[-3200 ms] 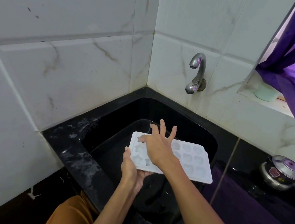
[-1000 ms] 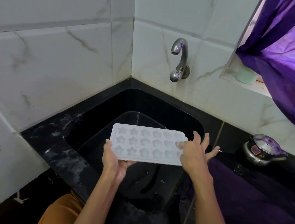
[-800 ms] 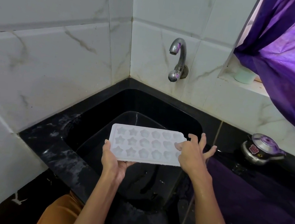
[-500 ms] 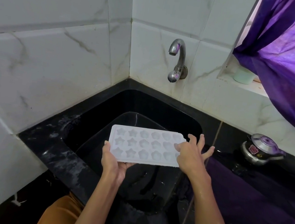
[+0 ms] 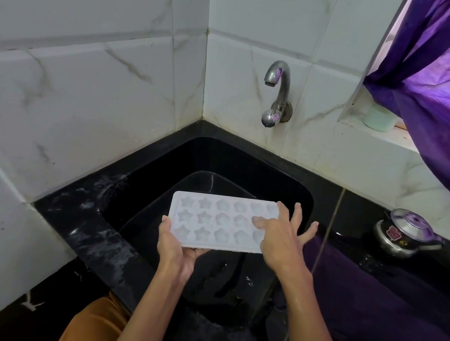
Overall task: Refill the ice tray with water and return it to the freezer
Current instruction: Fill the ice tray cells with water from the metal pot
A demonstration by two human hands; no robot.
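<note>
Left hand (image 5: 174, 251) is gripping the ice tray's (image 5: 212, 220) near-left corner over the sink (image 5: 162, 168); right hand (image 5: 280, 239), fingers spread, is resting on its right end.

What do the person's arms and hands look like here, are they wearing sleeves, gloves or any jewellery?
Both forearms are bare up to the frame's lower edge: no sleeves, no gloves. The left hand and right hand show no rings, watch or bracelet. Small water droplets glisten along the right forearm. Mustard-orange clothing shows below the left arm.

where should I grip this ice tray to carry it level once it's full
Grip the ice tray by its two short ends, one hand from each side. The left hand already holds its end; the right hand lies open on top. Its flat rim gives purchase.
</note>
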